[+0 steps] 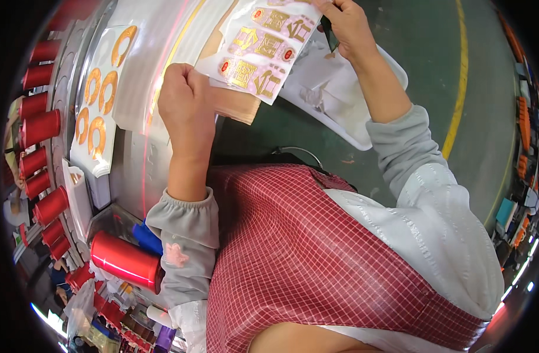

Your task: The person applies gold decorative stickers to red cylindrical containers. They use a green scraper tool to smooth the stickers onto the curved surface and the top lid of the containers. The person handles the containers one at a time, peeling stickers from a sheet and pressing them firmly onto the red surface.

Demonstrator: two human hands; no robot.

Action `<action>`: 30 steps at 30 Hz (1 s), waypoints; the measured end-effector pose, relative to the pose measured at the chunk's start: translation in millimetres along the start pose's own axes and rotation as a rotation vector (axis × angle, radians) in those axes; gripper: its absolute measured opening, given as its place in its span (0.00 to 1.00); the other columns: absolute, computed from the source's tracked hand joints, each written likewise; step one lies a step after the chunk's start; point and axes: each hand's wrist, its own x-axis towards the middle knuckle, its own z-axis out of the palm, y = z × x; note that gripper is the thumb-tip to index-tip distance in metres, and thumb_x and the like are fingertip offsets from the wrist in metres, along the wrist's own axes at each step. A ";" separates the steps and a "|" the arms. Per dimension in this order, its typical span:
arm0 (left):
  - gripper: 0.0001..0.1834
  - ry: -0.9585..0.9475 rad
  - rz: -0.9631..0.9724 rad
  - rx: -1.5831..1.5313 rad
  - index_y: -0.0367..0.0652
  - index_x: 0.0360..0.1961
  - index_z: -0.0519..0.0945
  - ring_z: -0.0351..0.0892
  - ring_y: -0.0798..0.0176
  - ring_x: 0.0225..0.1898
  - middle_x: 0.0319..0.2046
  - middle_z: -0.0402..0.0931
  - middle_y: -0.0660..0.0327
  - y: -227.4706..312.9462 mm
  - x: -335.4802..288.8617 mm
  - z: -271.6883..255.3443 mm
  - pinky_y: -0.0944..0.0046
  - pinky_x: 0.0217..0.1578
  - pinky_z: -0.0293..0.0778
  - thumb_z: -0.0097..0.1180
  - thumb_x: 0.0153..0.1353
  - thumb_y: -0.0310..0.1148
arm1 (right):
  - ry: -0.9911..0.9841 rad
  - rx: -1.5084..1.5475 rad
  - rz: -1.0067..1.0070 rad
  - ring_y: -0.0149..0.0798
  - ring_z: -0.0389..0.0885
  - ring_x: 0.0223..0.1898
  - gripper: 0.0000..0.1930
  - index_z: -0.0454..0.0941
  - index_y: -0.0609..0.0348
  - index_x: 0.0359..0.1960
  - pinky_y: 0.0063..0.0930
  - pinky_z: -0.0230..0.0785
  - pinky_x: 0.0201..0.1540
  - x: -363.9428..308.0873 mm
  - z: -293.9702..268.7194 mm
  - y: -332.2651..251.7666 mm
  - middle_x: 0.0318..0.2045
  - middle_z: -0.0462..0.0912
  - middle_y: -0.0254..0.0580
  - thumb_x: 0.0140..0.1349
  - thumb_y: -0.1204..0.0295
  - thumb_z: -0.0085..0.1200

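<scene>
Red checked apron (pixel 316 253), five o'clock | gold-printed label sheet (pixel 259 50), twelve o'clock | left hand (pixel 187 103) pinches its lower-left corner, right hand (pixel 349 29) its upper-right edge | even tension should prevent creasing

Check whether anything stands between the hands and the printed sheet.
Nothing visible does: the left hand grips the printed sheet by its lower left corner, the right hand by its right edge. A dark object by that hand blocks neither.

Passable above the green floor (pixel 246 138) between left hand (pixel 187 103) and white tray (pixel 339 134); blocked ahead by printed sheet (pixel 269 56), lower left by red cylinder (pixel 125 260).
</scene>
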 end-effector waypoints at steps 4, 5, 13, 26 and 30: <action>0.07 0.016 0.043 -0.027 0.33 0.32 0.73 0.74 0.46 0.29 0.27 0.73 0.45 -4.9 1.3 2.7 0.54 0.34 0.70 0.47 0.62 0.27 | 0.141 -0.272 -0.149 0.30 0.76 0.36 0.12 0.82 0.61 0.36 0.26 0.70 0.38 11.6 0.9 0.3 0.34 0.80 0.35 0.62 0.64 0.57; 0.06 0.013 0.045 -0.026 0.33 0.32 0.73 0.74 0.46 0.29 0.27 0.73 0.45 -4.8 2.9 3.8 0.53 0.34 0.70 0.47 0.62 0.26 | 0.176 -0.380 -0.367 0.33 0.77 0.37 0.12 0.82 0.61 0.34 0.27 0.70 0.40 14.8 -1.2 6.8 0.35 0.80 0.38 0.61 0.64 0.57; 0.04 0.055 0.084 0.048 0.36 0.33 0.72 0.74 0.41 0.31 0.29 0.73 0.44 -11.0 0.5 9.0 0.48 0.35 0.69 0.48 0.59 0.25 | 0.161 -0.607 -0.836 0.44 0.77 0.43 0.08 0.80 0.61 0.32 0.32 0.69 0.47 51.6 0.3 -49.3 0.41 0.78 0.44 0.58 0.69 0.60; 0.23 -0.090 0.148 -0.032 0.34 0.54 0.72 0.78 0.42 0.38 0.41 0.76 0.43 24.7 -78.9 -125.2 0.52 0.39 0.75 0.57 0.56 0.28 | -0.970 -0.484 -1.270 0.45 0.72 0.45 0.09 0.72 0.64 0.36 0.32 0.66 0.48 44.9 291.0 -186.4 0.44 0.72 0.45 0.65 0.69 0.52; 0.24 0.090 0.237 0.116 0.31 0.51 0.73 0.79 0.46 0.40 0.41 0.75 0.38 6.5 -130.2 -204.0 0.57 0.39 0.76 0.60 0.52 0.25 | -0.979 -0.762 -1.263 0.50 0.73 0.43 0.08 0.74 0.62 0.34 0.37 0.67 0.46 96.8 422.1 -140.8 0.40 0.74 0.49 0.62 0.69 0.53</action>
